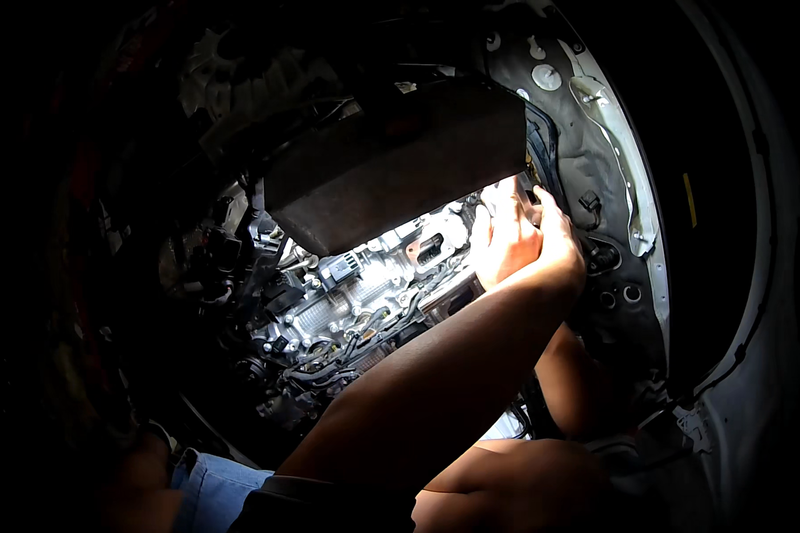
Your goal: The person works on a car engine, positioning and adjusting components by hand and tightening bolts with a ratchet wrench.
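Observation:
Both my hands are close together at the right side of a brightly lit engine (382, 284). My left forearm crosses over my right arm. The left hand (557, 233) has its fingers bent inward by the dark hoses (542, 133). Beside it, my right hand (507, 238) reaches up with its fingertips close to the lower edge of a dark panel (396, 169). The fingers of both hands look closed around a small part there, too hidden to name. Left of the hands, an oval opening (429, 250) shows in the metal.
A wiring harness (356, 355) runs along the engine's near side. A dark electrical connector (339, 269) stands on the metal cover. To the right rise the inner body panel (587, 142) and a pale metal flange (627, 160). Denim cloth (218, 489) shows at lower left. Deep shadow surrounds the lit area.

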{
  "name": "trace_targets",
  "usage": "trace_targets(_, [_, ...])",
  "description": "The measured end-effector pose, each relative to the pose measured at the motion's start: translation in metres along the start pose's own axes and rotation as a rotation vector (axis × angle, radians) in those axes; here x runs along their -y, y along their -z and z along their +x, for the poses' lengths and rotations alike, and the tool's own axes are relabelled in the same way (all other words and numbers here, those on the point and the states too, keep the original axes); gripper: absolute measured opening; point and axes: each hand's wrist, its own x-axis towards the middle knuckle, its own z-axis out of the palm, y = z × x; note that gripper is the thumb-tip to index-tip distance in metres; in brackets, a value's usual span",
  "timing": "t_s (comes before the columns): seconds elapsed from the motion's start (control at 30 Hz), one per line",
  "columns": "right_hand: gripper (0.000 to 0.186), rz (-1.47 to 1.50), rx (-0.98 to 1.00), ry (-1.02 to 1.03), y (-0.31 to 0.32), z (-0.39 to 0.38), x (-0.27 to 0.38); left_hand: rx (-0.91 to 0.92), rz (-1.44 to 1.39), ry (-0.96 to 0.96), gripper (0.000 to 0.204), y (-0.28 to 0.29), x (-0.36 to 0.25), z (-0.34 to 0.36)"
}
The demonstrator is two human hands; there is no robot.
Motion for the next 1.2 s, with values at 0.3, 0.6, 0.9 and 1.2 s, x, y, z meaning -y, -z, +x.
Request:
trace_targets(0.3, [0.003,0.177,-0.146,0.116,-0.031,-0.119,-0.001,-0.699,-0.24,-0.044,0.042,-0.038,0.0,0.005])
trace_targets(0.6, [0.065,-0.221,-0.226,0.148,0.099,0.03,-0.084,-1.209,-0.605,0.256,0.059,-0.032,-0.004,-0.011])
trace_targets(0.9, [0.049,-0.754,0.357,0.092,0.136,0.011,-0.117,-1.312,-0.698,0.05,0.047,-0.042,-0.005,-0.024])
trace_targets(1.2, [0.065,0.61,0.022,-0.144,0.047,-0.076,0.02,-0.968,-1.116,0.065,0.019,-0.104,0.009,-0.028])
